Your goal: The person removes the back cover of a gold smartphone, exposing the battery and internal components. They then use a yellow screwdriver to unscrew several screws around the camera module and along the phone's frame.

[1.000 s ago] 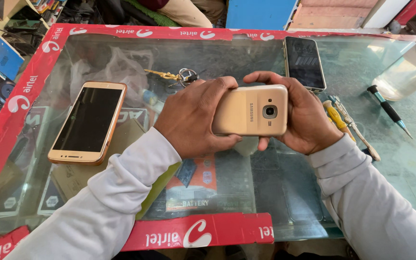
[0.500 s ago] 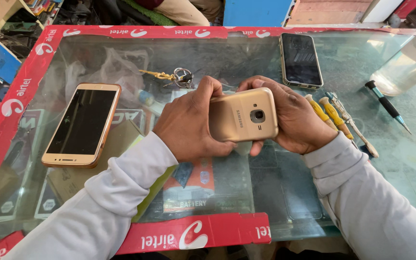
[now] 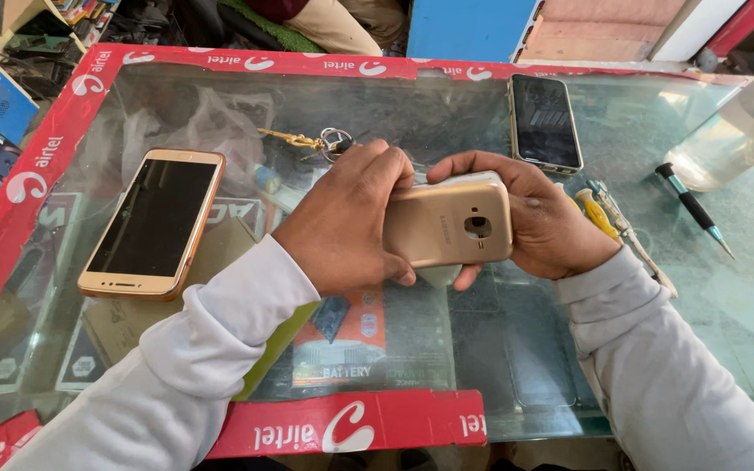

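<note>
Both my hands hold a gold smartphone point(image 3: 451, 227) above the glass counter, its back cover and camera lens facing up. My left hand point(image 3: 346, 222) wraps over the phone's left end, fingers curled on its top edge. My right hand point(image 3: 543, 218) cups the right end from behind, thumb at the upper corner. A second gold phone point(image 3: 152, 222) lies screen up to the left, untouched. A black phone point(image 3: 544, 122) lies screen up beyond my right hand.
The glass counter point(image 3: 743, 288) has a red taped border point(image 3: 351, 423). A key ring with a gold clip point(image 3: 320, 139) lies behind my left hand. Yellow-handled tools point(image 3: 599, 218) and a black screwdriver point(image 3: 691, 209) lie to the right. A clear plastic container point(image 3: 743, 131) stands far right.
My hands have shifted the gold phone slightly and tilted it; the left fingers have closed further over its top edge. The other phones and tools have not moved.
</note>
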